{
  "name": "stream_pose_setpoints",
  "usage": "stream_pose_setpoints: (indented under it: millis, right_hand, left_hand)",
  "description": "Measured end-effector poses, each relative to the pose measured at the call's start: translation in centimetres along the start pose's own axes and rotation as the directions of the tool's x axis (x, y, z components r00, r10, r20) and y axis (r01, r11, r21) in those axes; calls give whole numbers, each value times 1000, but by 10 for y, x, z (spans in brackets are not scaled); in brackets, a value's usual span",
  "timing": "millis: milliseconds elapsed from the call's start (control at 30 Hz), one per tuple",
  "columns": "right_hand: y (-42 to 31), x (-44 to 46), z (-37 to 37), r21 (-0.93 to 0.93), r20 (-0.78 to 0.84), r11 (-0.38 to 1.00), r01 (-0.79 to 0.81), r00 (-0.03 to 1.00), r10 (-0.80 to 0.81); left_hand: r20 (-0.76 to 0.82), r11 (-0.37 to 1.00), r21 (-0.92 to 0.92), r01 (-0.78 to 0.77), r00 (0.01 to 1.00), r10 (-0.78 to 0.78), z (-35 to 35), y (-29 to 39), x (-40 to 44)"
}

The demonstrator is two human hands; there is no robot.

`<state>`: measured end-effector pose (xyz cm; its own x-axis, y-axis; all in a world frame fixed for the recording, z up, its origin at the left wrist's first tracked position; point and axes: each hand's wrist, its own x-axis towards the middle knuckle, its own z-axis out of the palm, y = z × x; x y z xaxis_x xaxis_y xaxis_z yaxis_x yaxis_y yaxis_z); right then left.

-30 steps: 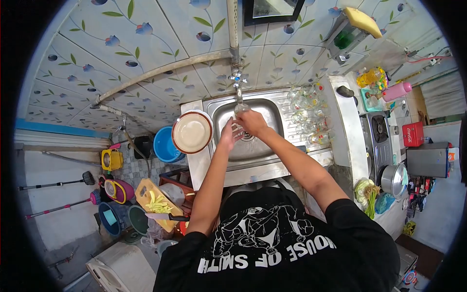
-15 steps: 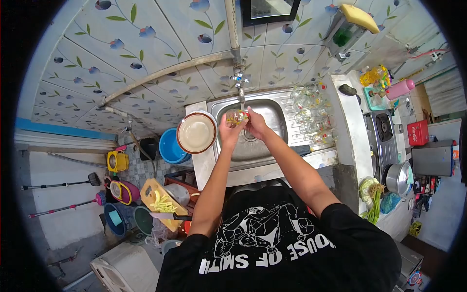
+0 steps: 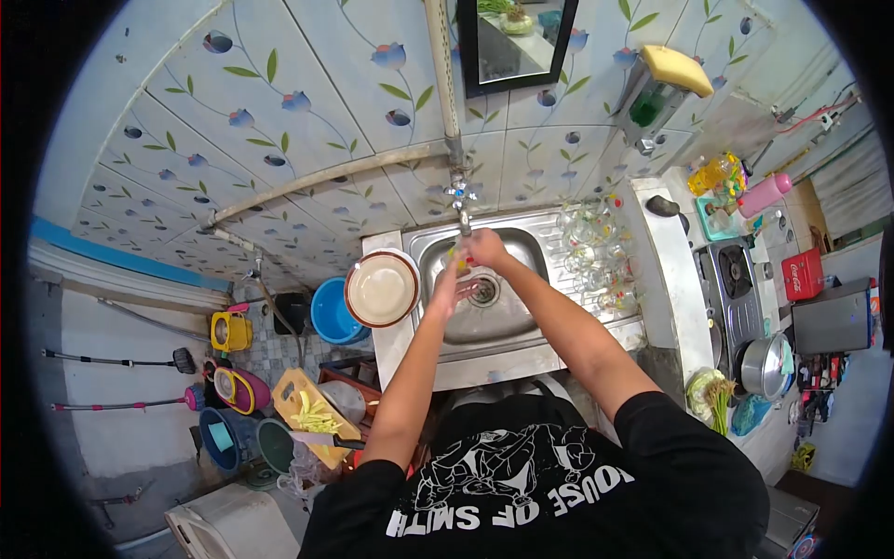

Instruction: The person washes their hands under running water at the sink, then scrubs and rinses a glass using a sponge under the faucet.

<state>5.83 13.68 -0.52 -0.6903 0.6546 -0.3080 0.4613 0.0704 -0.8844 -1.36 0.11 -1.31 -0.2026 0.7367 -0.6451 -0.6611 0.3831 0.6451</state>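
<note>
A clear drinking glass (image 3: 460,260) with red and yellow decoration is tilted between my hands, beneath the faucet (image 3: 464,222) and over the steel sink (image 3: 445,328). My left hand (image 3: 445,289) is closed around its lower side. Curled over the glass's upper end is my right hand (image 3: 486,250), close to the spout; motion blurs both hands a little and partly hides the glass. Several washed-looking clear glasses (image 3: 596,256) stand close together on the drainboard to the right.
Brown-rimmed bowls (image 3: 382,287) are stacked left of the sink, beside a blue basin (image 3: 337,312). Lower left, a cutting board (image 3: 296,384) carries cut pale strips and a knife. A ledge (image 3: 659,270) separates the drainboard from the stove (image 3: 736,270).
The glass has gone from roughly level to tilted, and my left hand has dropped lower. My right hand has shifted up over the glass. The camera view has tipped slightly upward.
</note>
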Motion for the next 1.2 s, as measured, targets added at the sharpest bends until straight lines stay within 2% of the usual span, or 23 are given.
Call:
stream_pose_setpoints:
  millis: [33,67,100,133,167,200,267,333,367,433,467,533,600,633,700,733,800,867,933,1000,1067,1133,1200]
  right_hand:
    - [5,5,-4,116,-4,993,-34,999,35]
    - [11,7,-2,487,34,833,-262,959,281]
    - [11,1,-4,487,38,832,-264,959,282]
    - [14,-8,-7,672,125,683,-287,953,278]
    - [15,-13,-12,811,205,497,-308,946,251]
    - [15,-19,-17,806,206,505,-309,946,251]
    - [18,-41,-25,811,275,487,-323,946,170]
    - [-10,-69,-26,753,223,565,-338,938,264]
    - [-6,-74,-22,699,148,684,-209,978,147]
    - [5,-72,-19,438,88,892,109,983,-163]
    - [12,-69,-20,438,85,893,103,984,-156]
    - [17,-65,-23,-31,4,881,472,881,-472]
    - [19,-55,-22,151,-55,889,433,901,-429]
    - [21,-44,-25,302,-47,926,226,974,-222]
    - [13,-32,-26,533,37,832,-155,986,160]
    - [7,-29,-23,539,43,828,-152,987,153]
    - [0,-27,-18,609,177,732,-306,952,251]
    - [6,-20,-7,572,156,799,-185,981,115]
    - [13,-15,-6,295,214,952,84,965,-151]
    - [15,-5,-2,331,182,943,-41,983,-22]
    - [19,3,0,373,148,914,-158,983,110]
    - [20,0,0,188,48,962,200,976,-212]
    - [17,-10,-5,300,37,920,253,960,-276]
  left_hand:
    - [-48,993,42,-108,993,110,7,1,-2]
    - [-92,973,88,-211,971,219,12,4,-4]
    - [-109,965,50,-259,959,263,11,7,0]
    - [-112,965,48,-257,959,261,10,9,2]
    - [-84,908,90,-408,906,415,11,12,5]
    - [-49,826,123,-550,828,558,14,16,11]
    - [-42,807,193,-558,817,575,20,21,12]
    - [-64,917,114,-383,918,391,38,32,1]
    - [-121,911,233,-340,919,374,38,28,9]
    - [-152,938,172,-302,932,328,27,15,36]
    - [-187,958,117,-261,942,279,22,6,47]
    - [-252,979,82,-185,947,200,30,5,36]
    - [-151,996,-66,-66,987,55,26,6,30]
    - [-160,996,-60,-67,985,57,24,6,27]
    - [-98,984,-61,-165,982,159,21,9,22]
    - [-64,975,-63,-213,976,209,25,13,16]
    - [-231,951,56,-305,922,310,22,12,13]
    - [-92,977,93,-189,976,198,-5,13,24]
    - [-96,983,98,-154,982,164,-8,22,11]
    - [-99,992,-5,126,987,-126,-10,27,10]
    - [-96,1000,-14,27,995,-28,1,25,9]
    - [-93,997,-25,-66,994,64,4,18,7]
    - [-137,988,-32,-149,980,144,4,18,8]
